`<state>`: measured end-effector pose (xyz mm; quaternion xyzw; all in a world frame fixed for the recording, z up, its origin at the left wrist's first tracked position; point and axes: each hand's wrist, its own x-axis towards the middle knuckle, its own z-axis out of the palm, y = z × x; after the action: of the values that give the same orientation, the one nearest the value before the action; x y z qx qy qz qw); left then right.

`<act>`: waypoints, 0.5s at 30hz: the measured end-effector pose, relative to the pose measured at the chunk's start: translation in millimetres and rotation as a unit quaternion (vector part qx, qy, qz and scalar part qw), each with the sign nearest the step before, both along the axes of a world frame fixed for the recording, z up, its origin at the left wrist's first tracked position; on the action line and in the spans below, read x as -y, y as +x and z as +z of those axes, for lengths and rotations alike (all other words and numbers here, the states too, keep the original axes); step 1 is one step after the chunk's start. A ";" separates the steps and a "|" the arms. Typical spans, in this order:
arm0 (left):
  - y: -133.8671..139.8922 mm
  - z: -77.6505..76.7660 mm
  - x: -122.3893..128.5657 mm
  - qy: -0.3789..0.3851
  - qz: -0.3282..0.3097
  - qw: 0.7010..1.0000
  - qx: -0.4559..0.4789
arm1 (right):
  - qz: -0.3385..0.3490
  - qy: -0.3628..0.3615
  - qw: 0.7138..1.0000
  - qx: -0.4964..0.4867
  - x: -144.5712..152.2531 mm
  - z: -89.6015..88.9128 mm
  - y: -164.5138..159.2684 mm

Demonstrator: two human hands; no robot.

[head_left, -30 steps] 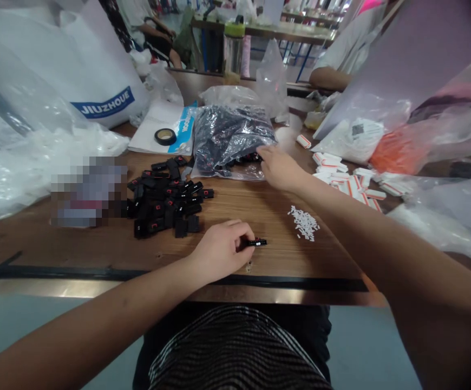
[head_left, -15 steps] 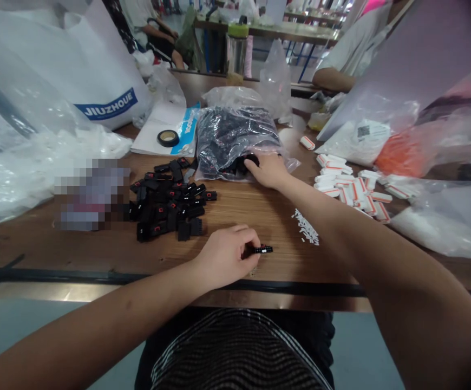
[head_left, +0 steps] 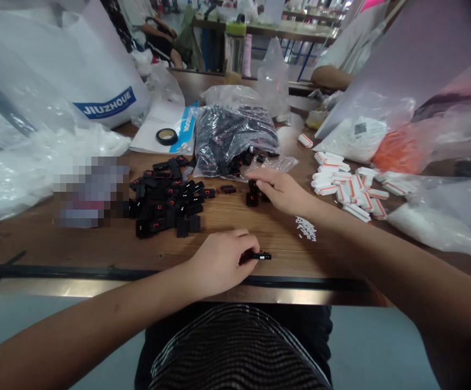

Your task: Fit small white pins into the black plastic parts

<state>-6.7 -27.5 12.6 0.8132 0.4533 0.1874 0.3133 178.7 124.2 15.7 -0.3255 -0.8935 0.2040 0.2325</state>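
Note:
Near the table's front edge, my left hand [head_left: 226, 261] is closed on a small black connector housing [head_left: 263, 255] with a row of holes and white dots. My right hand [head_left: 278, 190] is curled around black connector housings [head_left: 253, 196] with red marks, just in front of the clear plastic bag [head_left: 235, 132]. More of the same black pieces fill that bag, and some show at its open mouth. One loose black housing [head_left: 228, 189] lies on the table left of my right hand. A pile of black housings [head_left: 168, 200] spreads further left.
White pieces with orange stripes [head_left: 353, 187] are heaped at the right, near small white bits [head_left: 306, 228]. Black tape [head_left: 166, 136] rests on a booklet [head_left: 144, 138]. A lidded bottle [head_left: 234, 51] stands behind. Large bags [head_left: 97, 65] flank both sides. Other people sit across the table.
My right hand has drawn back from the bag's mouth toward me, with black housings in it. A loose housing now lies in front of the bag. My left hand has barely moved.

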 end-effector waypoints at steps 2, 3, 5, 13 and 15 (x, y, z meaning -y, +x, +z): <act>-1.0 5.0 3.1 -0.012 -0.002 1.000 -0.012 | -0.048 -0.013 0.998 -0.025 1.4 7.9 8.8; -2.3 8.1 3.8 -0.019 -0.006 1.000 -0.011 | -0.080 -0.016 0.996 -0.029 1.7 11.1 13.9; -6.9 14.9 1.0 -0.026 -0.008 1.000 0.001 | -0.137 -0.021 0.990 -0.015 2.2 14.9 25.1; -15.3 26.1 -81.3 0.130 0.064 0.984 -0.106 | -0.095 -0.004 0.993 0.066 30.4 11.6 27.5; -7.8 24.3 -98.9 0.122 0.087 0.976 -0.158 | -0.086 0.035 0.989 0.116 41.5 11.1 17.6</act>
<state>-14.5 71.4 36.9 0.8222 0.5395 0.1373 0.1183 196.3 82.7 26.8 -0.4143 -0.8897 0.1129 0.1550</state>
